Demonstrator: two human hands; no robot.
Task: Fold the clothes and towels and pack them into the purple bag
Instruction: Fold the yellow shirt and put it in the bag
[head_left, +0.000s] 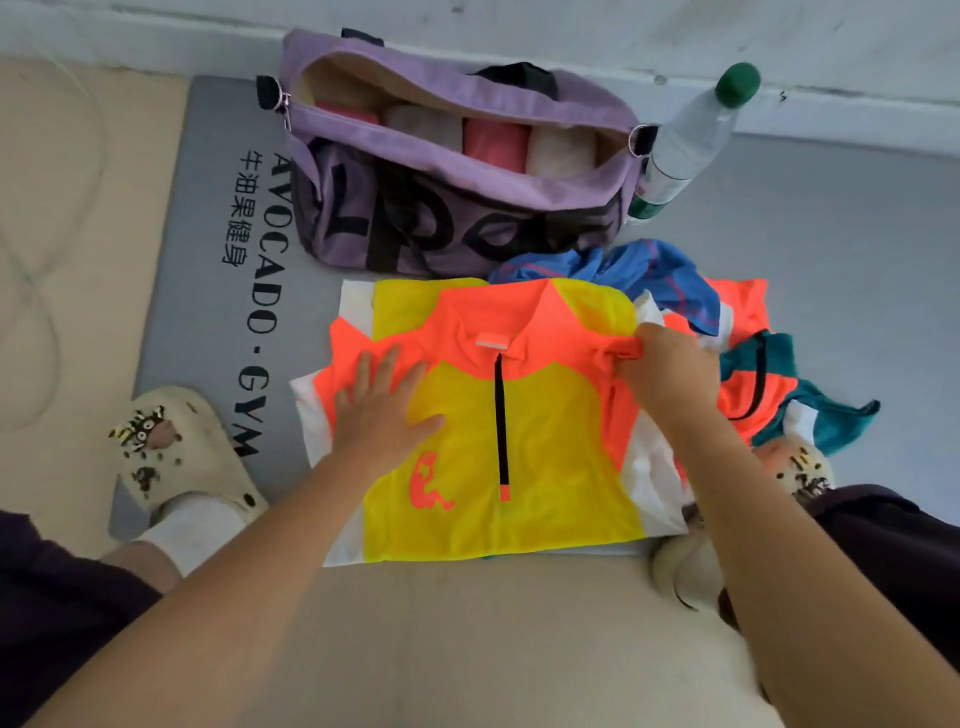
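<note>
A yellow, orange and white zip-neck shirt (545, 441) lies flat on the floor in front of me, collar toward the purple bag (363, 171). My left hand (384, 410) presses flat on the shirt's left chest, fingers spread. My right hand (670, 364) pinches the orange right shoulder of the shirt. The bag stands open at the back with several rolled pink and cream towels (496, 143) inside. A blue garment (660, 275) and an orange and teal garment (763, 379) lie crumpled to the right.
A clear water bottle with a green cap (696, 135) leans against the bag's right end by the white wall. A grey gym mat (208, 260) lies under the bag and shirt. My feet in cream clogs (176, 447) flank the shirt.
</note>
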